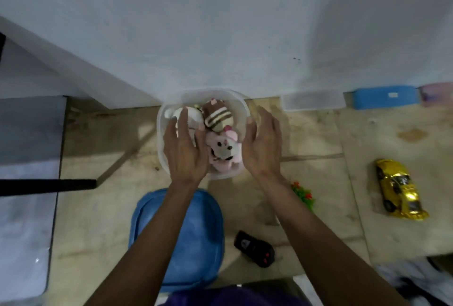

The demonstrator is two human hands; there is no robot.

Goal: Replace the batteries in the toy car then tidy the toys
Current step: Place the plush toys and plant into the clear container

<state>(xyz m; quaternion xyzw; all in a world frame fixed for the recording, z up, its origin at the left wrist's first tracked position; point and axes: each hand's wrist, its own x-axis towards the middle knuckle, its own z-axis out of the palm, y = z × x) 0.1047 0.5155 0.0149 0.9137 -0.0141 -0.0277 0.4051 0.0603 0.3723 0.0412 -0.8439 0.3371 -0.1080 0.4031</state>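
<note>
Your blue lid lies nearest you. Beyond it the clear tub holds plush toys. Your left hand spreads loose over them, perhaps touching; your right hand hovers open, holding nothing. The gold toy car sits far right.

The left hand hides part of the white plush.

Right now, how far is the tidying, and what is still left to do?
Done: three plush toys lie in the clear tub. In hand: the left hand reaches over them; the right hand is by the rim. Left: the gold car, black remote and blue lid lie on the floor. Batteries: cannot tell.
</note>
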